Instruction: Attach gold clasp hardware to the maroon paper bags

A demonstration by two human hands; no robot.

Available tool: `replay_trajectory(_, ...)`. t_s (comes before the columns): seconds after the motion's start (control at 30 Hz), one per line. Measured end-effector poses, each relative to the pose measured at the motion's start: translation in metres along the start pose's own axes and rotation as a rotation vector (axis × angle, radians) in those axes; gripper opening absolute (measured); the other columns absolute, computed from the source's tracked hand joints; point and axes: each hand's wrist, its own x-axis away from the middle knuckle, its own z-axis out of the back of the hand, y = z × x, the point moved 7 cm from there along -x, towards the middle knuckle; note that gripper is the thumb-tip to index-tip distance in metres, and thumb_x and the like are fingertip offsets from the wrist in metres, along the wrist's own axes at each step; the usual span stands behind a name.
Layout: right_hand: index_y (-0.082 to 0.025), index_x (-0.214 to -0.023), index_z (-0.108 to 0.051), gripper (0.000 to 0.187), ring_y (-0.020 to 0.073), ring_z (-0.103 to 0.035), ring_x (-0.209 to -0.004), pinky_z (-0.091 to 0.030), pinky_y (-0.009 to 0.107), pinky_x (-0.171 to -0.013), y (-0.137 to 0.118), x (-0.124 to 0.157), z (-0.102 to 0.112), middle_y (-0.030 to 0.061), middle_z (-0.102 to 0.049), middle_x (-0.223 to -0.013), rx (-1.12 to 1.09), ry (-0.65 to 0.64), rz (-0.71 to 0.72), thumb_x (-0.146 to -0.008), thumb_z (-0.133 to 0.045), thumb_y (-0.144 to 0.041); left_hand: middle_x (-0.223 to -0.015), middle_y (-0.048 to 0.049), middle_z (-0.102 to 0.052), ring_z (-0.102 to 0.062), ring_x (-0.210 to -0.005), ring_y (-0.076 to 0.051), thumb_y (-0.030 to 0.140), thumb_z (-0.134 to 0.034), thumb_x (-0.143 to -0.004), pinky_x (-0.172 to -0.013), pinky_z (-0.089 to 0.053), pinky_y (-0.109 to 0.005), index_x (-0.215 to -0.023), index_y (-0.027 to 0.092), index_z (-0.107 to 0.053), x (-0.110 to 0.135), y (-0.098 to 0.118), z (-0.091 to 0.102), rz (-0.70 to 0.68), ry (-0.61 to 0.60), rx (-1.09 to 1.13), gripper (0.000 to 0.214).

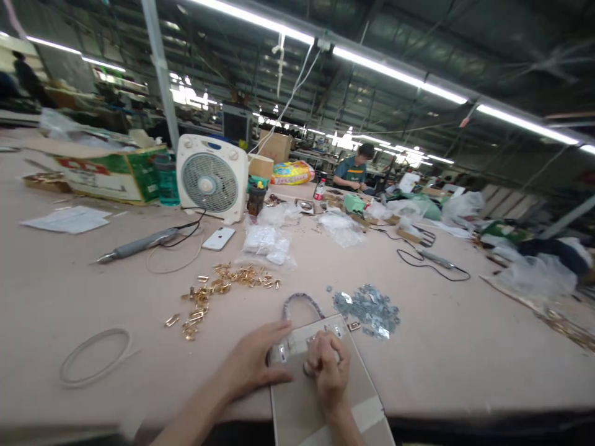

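Two hands (pixel 251 362) are counted at the near edge of the surface (pixel 93 297), along with one fan (pixel 210 179), one phone (pixel 218 238), one bottle (pixel 319 189), two power tools (pixel 139 244) and one seated person (pixel 353 173).

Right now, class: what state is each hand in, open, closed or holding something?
Left hand: open, lying flat on the beige bag.
Right hand: closed on the bag; anything held cannot be told.

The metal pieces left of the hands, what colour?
The metal pieces are gold, seen best in the head view.
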Motion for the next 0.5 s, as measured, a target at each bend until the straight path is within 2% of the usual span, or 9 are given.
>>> replay_trajectory(0.07,-0.022,-0.066,-0.042,0.046,0.0075,-0.029,-0.042,-0.023,0.019,-0.039,-0.006,-0.012,0.041,-0.0077,-0.039,-0.053,-0.068,0.11,-0.051,-0.101,-0.055,-0.049,-0.16,-0.0051,-0.05,-0.048,-0.147,-0.031,0.056,-0.088,-0.071,-0.125,-0.036,-0.045,-0.149,0.033,-0.056,-0.002,-0.002,-0.002,0.023,-0.018,0.002,0.088)
replay_trajectory(0.17,-0.021,-0.068,-0.044,0.046,0.0058,-0.028,-0.04,-0.022,0.018,-0.037,-0.023,-0.034,0.12,-0.009,-0.04,-0.054,-0.035,0.298,-0.08,-0.094,-0.064,-0.055,-0.163,-0.0058,-0.045,-0.044,-0.15,-0.029,0.057,-0.085,-0.074,-0.127,-0.032,-0.045,-0.151,0.032,-0.053,-0.005,0.002,-0.002,0.038,-0.075,0.019,0.088)
replay_trajectory(0.23,-0.021,-0.071,-0.048,0.047,0.0055,-0.031,-0.04,-0.024,0.017,-0.037,-0.033,-0.048,0.177,-0.0092,-0.043,-0.055,0.07,0.409,-0.138,-0.084,-0.074,-0.058,-0.163,-0.0072,-0.045,-0.043,-0.151,-0.03,0.058,-0.086,-0.073,-0.127,-0.031,-0.046,-0.151,0.031,-0.053,-0.009,0.007,0.0,0.034,-0.118,0.029,0.089)
replay_trajectory(0.33,-0.02,-0.077,-0.057,0.051,0.0084,-0.038,-0.041,-0.025,0.02,-0.038,-0.043,-0.063,0.252,-0.0071,-0.048,-0.056,0.326,0.5,-0.258,-0.071,-0.08,-0.065,-0.162,-0.0105,-0.046,-0.044,-0.15,-0.032,0.057,-0.089,-0.07,-0.126,-0.031,-0.049,-0.15,0.029,-0.055,-0.02,0.012,0.009,0.007,-0.159,0.027,0.091)
replay_trajectory(0.43,-0.019,-0.081,-0.064,0.054,0.0184,-0.054,-0.05,-0.042,0.03,-0.045,-0.046,-0.071,0.305,0.0025,-0.062,-0.064,0.624,0.521,-0.332,-0.067,-0.073,-0.07,-0.159,-0.0122,-0.049,-0.047,-0.147,-0.032,0.053,-0.091,-0.067,-0.124,-0.034,-0.047,-0.145,0.027,-0.061,-0.035,0.015,0.024,-0.043,-0.164,0.002,0.087)
replay_trajectory(0.5,-0.019,-0.089,-0.069,0.056,0.0294,-0.068,-0.073,-0.056,0.041,-0.065,-0.047,-0.076,0.326,0.0115,-0.072,-0.081,0.866,0.496,-0.306,-0.068,-0.066,-0.07,-0.156,-0.0116,-0.054,-0.05,-0.145,-0.032,0.047,-0.092,-0.067,-0.122,-0.037,-0.044,-0.138,0.026,-0.067,-0.044,0.014,0.033,-0.091,-0.158,-0.016,0.078)
